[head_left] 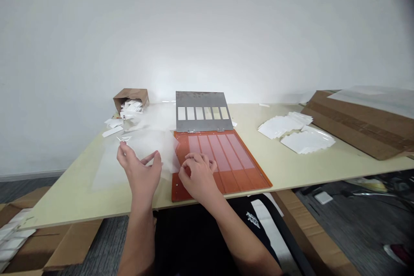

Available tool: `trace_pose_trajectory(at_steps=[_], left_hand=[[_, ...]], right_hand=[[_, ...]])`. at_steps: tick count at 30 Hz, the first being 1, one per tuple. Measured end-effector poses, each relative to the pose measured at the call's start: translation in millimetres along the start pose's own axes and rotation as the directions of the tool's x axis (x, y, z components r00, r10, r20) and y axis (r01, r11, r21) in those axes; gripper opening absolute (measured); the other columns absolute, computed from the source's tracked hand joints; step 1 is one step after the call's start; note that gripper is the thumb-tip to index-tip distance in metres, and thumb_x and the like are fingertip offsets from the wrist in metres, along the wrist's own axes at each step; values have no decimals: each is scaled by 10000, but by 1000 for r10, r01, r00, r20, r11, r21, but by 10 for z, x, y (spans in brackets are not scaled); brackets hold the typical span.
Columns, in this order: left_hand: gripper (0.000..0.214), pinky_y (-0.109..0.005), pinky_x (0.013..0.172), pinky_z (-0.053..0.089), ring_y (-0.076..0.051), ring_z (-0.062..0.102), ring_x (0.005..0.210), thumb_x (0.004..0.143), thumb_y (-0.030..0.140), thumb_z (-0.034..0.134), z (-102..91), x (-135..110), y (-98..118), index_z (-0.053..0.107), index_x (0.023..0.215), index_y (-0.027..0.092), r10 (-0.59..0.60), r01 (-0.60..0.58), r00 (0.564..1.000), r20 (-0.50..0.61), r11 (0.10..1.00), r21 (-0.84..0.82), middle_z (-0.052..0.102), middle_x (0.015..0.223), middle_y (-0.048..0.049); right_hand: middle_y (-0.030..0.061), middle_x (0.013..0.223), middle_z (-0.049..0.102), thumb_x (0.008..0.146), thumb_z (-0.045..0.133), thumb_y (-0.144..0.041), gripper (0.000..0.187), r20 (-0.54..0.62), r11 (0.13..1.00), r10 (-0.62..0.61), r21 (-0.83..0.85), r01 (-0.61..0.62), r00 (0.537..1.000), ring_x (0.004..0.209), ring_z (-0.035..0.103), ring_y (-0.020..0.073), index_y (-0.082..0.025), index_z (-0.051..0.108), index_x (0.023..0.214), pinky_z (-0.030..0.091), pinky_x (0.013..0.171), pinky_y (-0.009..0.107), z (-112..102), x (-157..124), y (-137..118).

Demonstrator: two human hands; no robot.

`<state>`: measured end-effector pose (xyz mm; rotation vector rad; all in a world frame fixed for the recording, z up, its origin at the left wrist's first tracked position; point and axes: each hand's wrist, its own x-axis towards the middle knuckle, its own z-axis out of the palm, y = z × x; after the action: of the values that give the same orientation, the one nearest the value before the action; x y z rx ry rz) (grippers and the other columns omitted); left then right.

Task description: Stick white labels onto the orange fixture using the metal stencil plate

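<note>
My left hand (140, 170) is raised over the left part of the table, its thumb and fingers apart. By its upper fingertips is a small clear plastic piece (124, 138); whether it touches them I cannot tell. My right hand (200, 177) is over the orange board (233, 183), thumb and index finger curled together in a pinch. Anything between those fingertips is hidden. A translucent sheet (233, 151) covers the board's grooved upper part. Hinged to its far edge, a grey metal plate (200, 95) with several rectangular windows stands tilted up.
Thin translucent sheets (110, 168) lie on the table (80, 172) at left. Behind them, a small cardboard box (132, 93) spills white slips. White toothed-edged pieces (305, 140) are piled at right, beside a large cardboard box (352, 125). Another carton (74, 246) is on the floor.
</note>
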<state>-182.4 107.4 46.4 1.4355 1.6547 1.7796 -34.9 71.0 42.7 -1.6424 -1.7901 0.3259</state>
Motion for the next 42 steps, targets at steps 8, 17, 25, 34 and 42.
trace_pose_trajectory(at_steps=[8, 17, 25, 34, 42], left_hand=[[979, -286, 581, 629, -135, 704, 752, 724, 233, 717, -9, -5, -6, 160, 1526, 299, -18, 17, 999, -41, 1000, -1, 149, 1551, -205], [949, -277, 623, 638, -82, 672, 693, 747, 253, 723, -47, -22, 162, 173, 1515, 332, -75, 75, 996, -49, 997, -20, 136, 1562, -187], [973, -272, 634, 640, -99, 683, 732, 768, 266, 709, -49, -22, 150, 115, 1538, 290, -79, 78, 996, -47, 997, -21, 101, 1574, -200], [1015, -295, 671, 633, -82, 679, 717, 737, 247, 709, -42, 24, 74, 96, 1543, 310, -51, 51, 996, -68, 999, -3, 81, 1578, -214], [967, -347, 770, 600, -145, 703, 803, 727, 181, 659, -192, 102, 24, 139, 1541, 230, 37, -25, 998, -60, 980, 196, 108, 1555, -241]], right_hand=[[18, 1167, 645, 831, 553, -199, 113, 14, 1000, 14, -22, -14, 1000, 1121, 486, 226, -210, 645, 767, 256, 915, 452, -34, -27, 5], [33, 1153, 657, 835, 552, -184, 135, 3, 998, 27, -54, -27, 1000, 1105, 493, 240, -213, 655, 754, 267, 915, 457, -47, -52, 43], [47, 1142, 660, 834, 548, -178, 162, 0, 991, 64, -115, -63, 998, 1101, 481, 256, -208, 663, 723, 263, 913, 472, -119, -143, 31], [61, 1082, 668, 804, 574, -179, 134, -33, 969, 77, -231, -83, 996, 1083, 471, 280, -196, 657, 701, 222, 916, 517, -79, -259, 43], [75, 1165, 630, 810, 562, -181, 188, -41, 954, 35, -296, -46, 999, 1104, 463, 286, -232, 652, 966, 244, 931, 520, -22, -253, 77]])
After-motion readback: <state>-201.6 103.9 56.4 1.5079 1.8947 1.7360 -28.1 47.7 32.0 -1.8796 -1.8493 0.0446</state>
